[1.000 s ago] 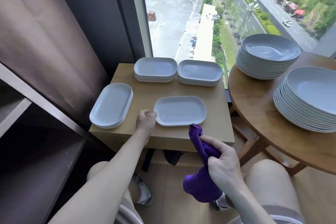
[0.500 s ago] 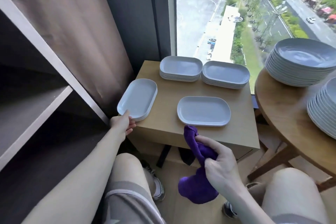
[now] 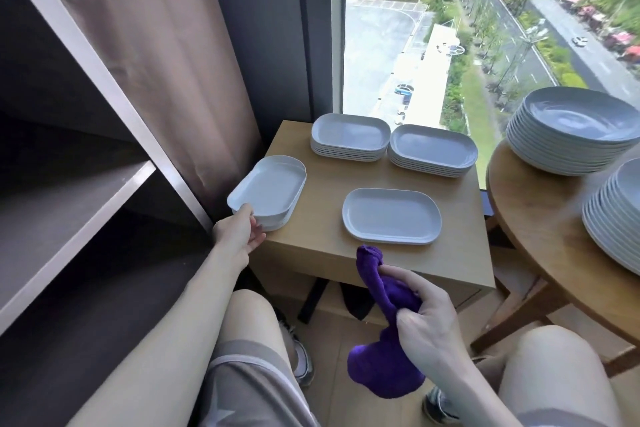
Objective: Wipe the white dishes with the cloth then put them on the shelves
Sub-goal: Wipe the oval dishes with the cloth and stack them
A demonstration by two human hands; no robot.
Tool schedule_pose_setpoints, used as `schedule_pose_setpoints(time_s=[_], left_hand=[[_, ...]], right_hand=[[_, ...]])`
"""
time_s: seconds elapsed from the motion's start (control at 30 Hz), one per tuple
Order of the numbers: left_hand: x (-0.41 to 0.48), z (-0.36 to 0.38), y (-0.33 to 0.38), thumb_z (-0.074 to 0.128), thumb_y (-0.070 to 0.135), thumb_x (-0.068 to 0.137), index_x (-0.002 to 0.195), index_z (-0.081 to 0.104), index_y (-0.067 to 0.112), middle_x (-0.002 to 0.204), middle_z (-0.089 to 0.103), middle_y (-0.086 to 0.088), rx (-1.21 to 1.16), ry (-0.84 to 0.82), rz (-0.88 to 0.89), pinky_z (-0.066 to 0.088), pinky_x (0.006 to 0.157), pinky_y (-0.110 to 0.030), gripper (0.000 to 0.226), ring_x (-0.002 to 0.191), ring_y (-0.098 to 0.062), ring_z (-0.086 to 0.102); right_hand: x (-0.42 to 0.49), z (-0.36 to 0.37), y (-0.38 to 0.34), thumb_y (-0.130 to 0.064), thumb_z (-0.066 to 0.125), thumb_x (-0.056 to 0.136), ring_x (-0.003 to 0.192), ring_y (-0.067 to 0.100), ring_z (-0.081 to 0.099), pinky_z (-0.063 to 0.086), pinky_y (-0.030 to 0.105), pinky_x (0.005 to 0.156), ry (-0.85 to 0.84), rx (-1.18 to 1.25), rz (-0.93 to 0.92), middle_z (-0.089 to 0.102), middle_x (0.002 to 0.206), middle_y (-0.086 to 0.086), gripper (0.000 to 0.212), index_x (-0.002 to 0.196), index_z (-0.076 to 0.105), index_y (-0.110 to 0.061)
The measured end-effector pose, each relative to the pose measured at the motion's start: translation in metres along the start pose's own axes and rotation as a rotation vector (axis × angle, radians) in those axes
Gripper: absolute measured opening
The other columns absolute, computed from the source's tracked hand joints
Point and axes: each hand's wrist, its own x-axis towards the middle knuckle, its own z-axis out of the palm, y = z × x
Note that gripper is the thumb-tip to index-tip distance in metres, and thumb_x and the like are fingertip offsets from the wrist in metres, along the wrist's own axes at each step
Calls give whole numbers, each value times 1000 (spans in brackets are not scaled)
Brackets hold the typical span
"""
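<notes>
My left hand (image 3: pixel 240 233) grips the near end of a small stack of white oblong dishes (image 3: pixel 268 190) at the left edge of the small wooden table (image 3: pixel 322 239); the top dish is tilted up off the ones below. A single white oblong dish (image 3: pixel 392 215) lies in the middle of the table. My right hand (image 3: pixel 427 321) holds a bunched purple cloth (image 3: pixel 382 326) below the table's front edge. Two more stacks of oblong dishes (image 3: pixel 350 136) (image 3: pixel 433 149) sit at the back of the table.
Dark shelves (image 3: pixel 65 204) with grey edges stand at the left, beside a brown curtain (image 3: pixel 166 55). A round wooden table (image 3: pixel 540 253) at the right carries two tall stacks of round white plates (image 3: pixel 575 128) (image 3: pixel 620 215). A window lies behind. My knees are below.
My left hand left the middle dish, moved to the left stack and took hold of its near end, lifting it. My view turned left toward the shelves. The cloth hand stayed put.
</notes>
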Motion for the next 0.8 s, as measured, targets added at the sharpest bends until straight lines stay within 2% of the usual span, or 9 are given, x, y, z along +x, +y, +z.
schedule_pose_setpoints(time_s=[0.13, 0.2, 0.3, 0.4, 0.47, 0.53, 0.6, 0.73, 0.8], left_hand=[[-36, -7, 1, 54, -2, 91, 68, 49, 9, 99, 73, -12, -226, -47, 77, 62, 82, -36, 26, 94, -32, 76], [-51, -16, -6, 59, -2, 94, 69, 53, 7, 101, 75, -15, -272, -50, 112, 63, 85, -38, 26, 98, -34, 76], [-64, -35, -17, 64, -1, 96, 101, 62, 4, 105, 76, -16, -381, -126, 114, 64, 81, -37, 7, 101, -34, 75], [-74, -51, -28, 66, -1, 94, 119, 66, 6, 120, 76, -16, -459, -243, 63, 64, 78, -38, 26, 104, -31, 77], [-84, -58, -38, 69, 0, 87, 116, 76, 13, 120, 77, -13, -471, -355, 35, 64, 81, -42, 32, 107, -32, 76], [-96, -61, -44, 74, 3, 76, 114, 80, 16, 122, 76, -13, -494, -464, 23, 62, 86, -47, 41, 107, -33, 75], [-106, -62, -48, 77, 6, 68, 119, 78, 17, 126, 73, -14, -480, -558, 33, 61, 87, -46, 53, 104, -28, 76], [-128, -49, -51, 67, 4, 68, 141, 63, 13, 142, 64, -20, -477, -708, -61, 57, 96, -53, 74, 125, -40, 65], [-143, -39, -54, 58, 0, 65, 145, 58, 10, 139, 65, -20, -490, -735, -130, 58, 95, -52, 81, 119, -41, 67]], right_hand=[[-4, -1, -8, 23, 40, 65, 84, 10, 70, 54, 28, 74, -7, 24, 11, 76, 90, -14, 78, 106, 76, -34], [-6, -2, -14, 23, 39, 66, 81, 10, 70, 55, 27, 70, -11, 41, 17, 76, 89, -14, 80, 105, 76, -36], [-11, -1, -24, 24, 38, 66, 80, 8, 69, 51, 14, 64, -14, 57, 11, 76, 86, -13, 80, 105, 76, -36], [-16, 0, -33, 26, 38, 66, 79, 10, 70, 55, 21, 67, -21, 67, -7, 76, 85, -11, 80, 107, 75, -33], [-19, 2, -39, 26, 39, 67, 80, 15, 71, 60, 38, 74, -30, 71, -20, 76, 87, -9, 80, 108, 75, -33], [-21, 4, -45, 27, 40, 67, 80, 18, 72, 61, 46, 77, -40, 75, -40, 76, 88, -9, 80, 107, 75, -34], [-22, 5, -53, 26, 40, 67, 76, 21, 72, 60, 48, 76, -51, 72, -65, 77, 88, -8, 81, 106, 74, -36], [-19, 3, -72, 24, 36, 66, 72, 32, 71, 59, 45, 65, -96, 108, -114, 77, 93, -4, 86, 100, 75, -45], [-14, 1, -78, 22, 37, 66, 70, 29, 70, 57, 40, 59, -79, 138, -144, 77, 91, -4, 85, 100, 74, -47]])
